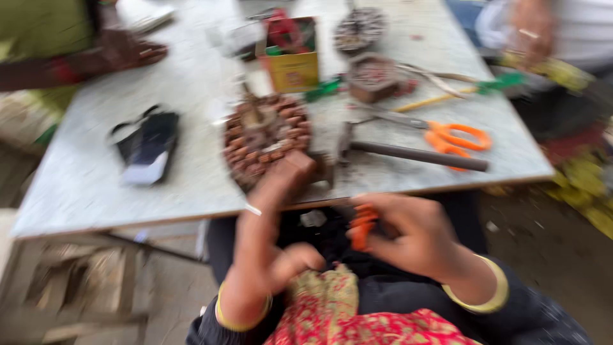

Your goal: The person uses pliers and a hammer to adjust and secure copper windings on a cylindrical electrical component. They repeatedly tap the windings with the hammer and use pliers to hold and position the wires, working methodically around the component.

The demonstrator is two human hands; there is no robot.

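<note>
In the head view, which is blurring with motion, the person is sitting at the near edge of a pale table (83, 179) and reaching up with the left hand (287, 176), whose fingers are resting against the rim of a round motor winding (265, 142) packed with copper-coloured coils; whether that hand is actually clamping the winding or only pressing on it is too smeared to tell, though the contact looks like a way of steadying the piece close to the table edge, within easy reach. The right hand (408, 233) is hovering lower, over the lap, with its fingers curling shut around a small orange-handled tool (363, 227), likely kept low so it can be brought up to the winding quickly. Just right of the winding a hammer (415, 153) is lying with its handle pointing away to the right, and orange-handled scissors (447, 134) are lying just behind it, both near enough to grab. Farther back, a yellow box (292, 64) and two more windings (373, 76) are sitting well apart from the work. A dark pouch (150, 144) is lying to the left. Another person's hand (131, 51) is resting at the far left corner, and a second co-worker's hand (533, 29) is showing at the far right.
</note>
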